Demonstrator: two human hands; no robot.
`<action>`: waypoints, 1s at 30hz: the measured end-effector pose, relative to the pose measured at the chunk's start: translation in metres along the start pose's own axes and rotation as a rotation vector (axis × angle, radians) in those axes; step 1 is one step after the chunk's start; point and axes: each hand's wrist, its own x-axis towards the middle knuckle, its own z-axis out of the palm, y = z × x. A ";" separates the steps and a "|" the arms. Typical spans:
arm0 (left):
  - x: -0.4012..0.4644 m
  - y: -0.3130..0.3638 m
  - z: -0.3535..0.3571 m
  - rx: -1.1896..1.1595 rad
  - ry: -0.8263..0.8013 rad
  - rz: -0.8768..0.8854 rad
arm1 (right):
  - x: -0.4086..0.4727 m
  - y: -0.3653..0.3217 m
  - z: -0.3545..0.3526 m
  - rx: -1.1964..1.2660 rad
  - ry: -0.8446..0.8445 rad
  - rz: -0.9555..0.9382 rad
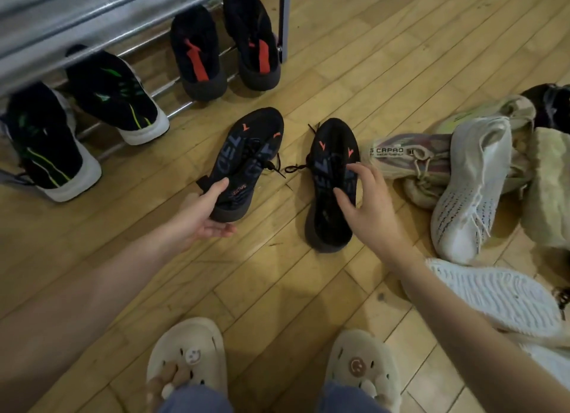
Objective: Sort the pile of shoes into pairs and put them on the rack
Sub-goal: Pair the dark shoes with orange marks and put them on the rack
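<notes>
- The left black shoe (246, 162) is held at its heel by the left hand (200, 215); the thumb is laid over the collar and the fingers are curled beneath the sole, so the grip covers only the rear of the shoe.
- The right black shoe (333, 184) lies on the wooden floor (277, 283), and it is spanned by the right hand (367, 203), whose fingers are spread and only lightly bent over the upper. Whether a firm hold has been taken cannot be told.
- Loose laces (283, 167) are trailed between the two shoes. If one shoe is lifted alone, the other could be snagged or dragged by them.
- With so little of the heel gripped, the left shoe could be tipped toe-down and dropped if it is swung toward the rack (172, 110).
- The lowest tier is already taken up by a red-striped black pair (225, 42) and a green-striped pair (83, 119). Those shoes could be knocked off the bars if the new pair is pushed in among them.
- The upper shelf (61, 14) overhangs the lower bars closely, so a shoe could be caught under it.
- The remaining pile (475, 178) is heaped just beside the right hand, and it could be disturbed by the forearm.
</notes>
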 end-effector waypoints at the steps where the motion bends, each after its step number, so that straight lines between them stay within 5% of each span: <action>1: -0.001 0.000 0.000 0.041 0.017 0.012 | -0.012 -0.005 0.009 0.045 0.031 0.091; 7: -0.004 -0.006 -0.002 0.108 -0.008 0.036 | -0.052 -0.029 0.052 0.111 -0.030 0.405; 12: -0.014 -0.009 -0.004 -0.037 -0.101 0.083 | -0.049 -0.033 0.064 0.082 0.116 0.481; 18: -0.039 0.011 0.000 -0.121 -0.063 0.173 | -0.046 -0.039 0.030 0.313 0.277 0.345; 30: -0.114 0.088 -0.007 -0.179 -0.120 0.446 | -0.006 -0.070 -0.055 0.200 0.423 0.063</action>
